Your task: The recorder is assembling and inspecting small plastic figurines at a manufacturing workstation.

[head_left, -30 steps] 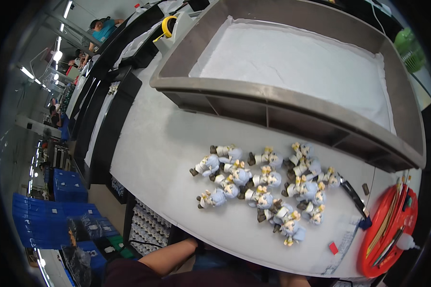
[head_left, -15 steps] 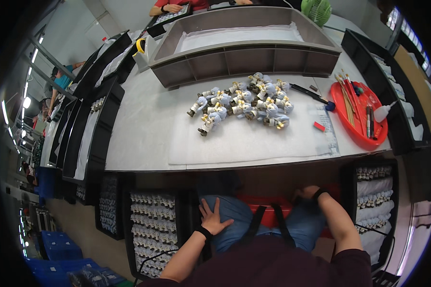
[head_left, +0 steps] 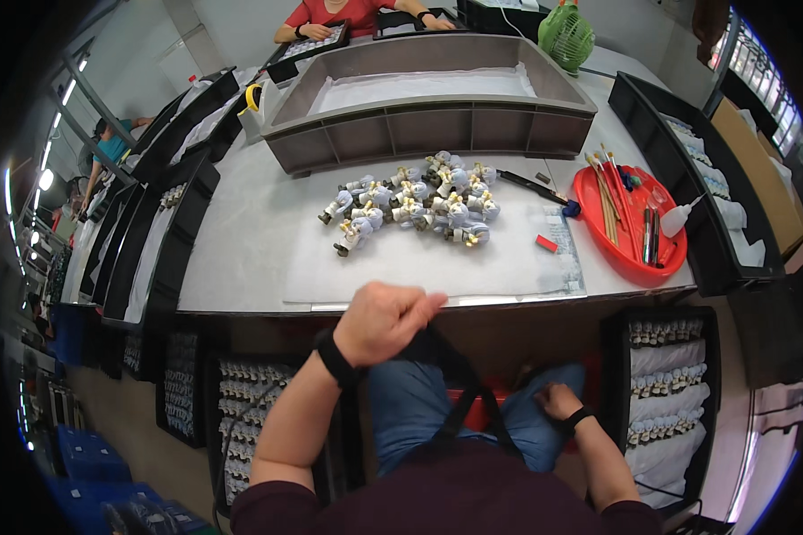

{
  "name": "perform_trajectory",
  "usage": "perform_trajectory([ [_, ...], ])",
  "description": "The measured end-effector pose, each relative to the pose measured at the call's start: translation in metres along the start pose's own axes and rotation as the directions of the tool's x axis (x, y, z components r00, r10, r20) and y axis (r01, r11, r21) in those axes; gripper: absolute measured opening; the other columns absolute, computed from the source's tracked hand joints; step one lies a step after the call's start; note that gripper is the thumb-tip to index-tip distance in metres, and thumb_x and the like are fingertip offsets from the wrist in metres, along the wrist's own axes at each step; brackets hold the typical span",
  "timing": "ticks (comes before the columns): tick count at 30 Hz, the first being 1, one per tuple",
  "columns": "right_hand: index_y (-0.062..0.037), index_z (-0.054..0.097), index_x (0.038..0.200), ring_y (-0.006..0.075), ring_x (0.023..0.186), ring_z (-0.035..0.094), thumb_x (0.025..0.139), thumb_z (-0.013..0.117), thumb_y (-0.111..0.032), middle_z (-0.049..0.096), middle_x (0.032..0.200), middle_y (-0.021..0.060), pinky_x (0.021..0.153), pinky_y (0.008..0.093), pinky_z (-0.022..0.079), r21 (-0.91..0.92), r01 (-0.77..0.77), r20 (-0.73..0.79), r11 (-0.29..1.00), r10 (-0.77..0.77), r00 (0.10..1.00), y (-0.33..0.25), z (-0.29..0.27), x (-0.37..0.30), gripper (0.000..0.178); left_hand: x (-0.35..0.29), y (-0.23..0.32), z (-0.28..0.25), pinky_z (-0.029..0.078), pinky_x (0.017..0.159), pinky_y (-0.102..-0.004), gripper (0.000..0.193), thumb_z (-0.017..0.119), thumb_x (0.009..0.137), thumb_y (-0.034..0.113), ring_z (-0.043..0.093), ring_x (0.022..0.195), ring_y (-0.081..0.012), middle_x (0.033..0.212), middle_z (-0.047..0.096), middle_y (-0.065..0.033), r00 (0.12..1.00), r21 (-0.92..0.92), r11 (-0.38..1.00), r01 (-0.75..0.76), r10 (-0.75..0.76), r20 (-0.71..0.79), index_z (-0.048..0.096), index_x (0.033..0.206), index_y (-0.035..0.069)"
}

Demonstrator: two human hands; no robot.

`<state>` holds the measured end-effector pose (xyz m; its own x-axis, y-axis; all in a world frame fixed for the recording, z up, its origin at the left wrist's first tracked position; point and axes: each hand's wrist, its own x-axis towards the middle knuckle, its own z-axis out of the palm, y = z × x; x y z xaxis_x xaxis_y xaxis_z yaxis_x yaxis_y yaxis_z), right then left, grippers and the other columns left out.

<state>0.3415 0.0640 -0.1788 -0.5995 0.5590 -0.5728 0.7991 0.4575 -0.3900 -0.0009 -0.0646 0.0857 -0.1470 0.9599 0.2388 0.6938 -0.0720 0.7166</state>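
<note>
My left hand (head_left: 385, 323) is raised over my lap at the front edge of the table. Its fingers are curled in and its thumb points right; no object shows in it. Lower down, my right hand (head_left: 559, 401) rests on my right thigh with the fingers curled, and nothing is seen in it either. Ahead of both hands, a group of small figurines (head_left: 410, 203) in pale blue and white with dark feet lies on a white foam sheet (head_left: 419, 272). Neither hand touches them.
Behind the figurines stands a large grey crate (head_left: 428, 129). To their right are a black-handled knife (head_left: 531, 185), a red block (head_left: 546, 243) and a red tray (head_left: 629, 267) with brushes. Black trays of figurines (head_left: 669, 374) flank my legs. A person in red (head_left: 352, 16) works across the table.
My left hand has risen from my left thigh to the table edge, and its spread fingers have curled. My right hand shows more plainly on the thigh. The view has shifted.
</note>
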Motion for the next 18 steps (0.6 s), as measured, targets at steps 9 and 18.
perform_trajectory([
  [9, 0.0036, 0.062, 0.087, 0.0304, 0.079, 0.062, 0.082, 0.055, -0.040, 0.063, 0.080, 0.0201, 0.069, 0.0349, 0.047, 0.378, -0.030, -0.069, 0.925, 0.060, 0.996, -0.016, -0.028, -0.021, 0.044, 0.124, -0.029, -0.011, 0.037, 0.086, -0.0361, 0.035, 0.053, 0.066, -0.008, 0.049, 0.099, -0.0265, 0.099, 0.053, -0.0109, 0.892, 0.424, 0.786, -0.451, 0.381, 0.243, 0.050, 0.098, 0.005],
  [18, 0.0009, 0.061, 0.081, 0.0210, 0.074, 0.062, 0.078, 0.063, -0.020, 0.063, 0.084, 0.0124, 0.063, 0.0280, 0.047, 0.518, 0.490, -0.387, 0.701, -0.319, 0.865, -0.084, -0.074, -0.048, 0.021, 0.149, -0.042, -0.015, 0.042, 0.083, -0.0366, 0.040, 0.062, 0.064, -0.005, 0.052, 0.094, -0.0303, 0.099, 0.057, -0.0108, 0.908, 0.412, 0.818, -0.402, 0.297, 0.295, 0.057, 0.102, 0.006],
])
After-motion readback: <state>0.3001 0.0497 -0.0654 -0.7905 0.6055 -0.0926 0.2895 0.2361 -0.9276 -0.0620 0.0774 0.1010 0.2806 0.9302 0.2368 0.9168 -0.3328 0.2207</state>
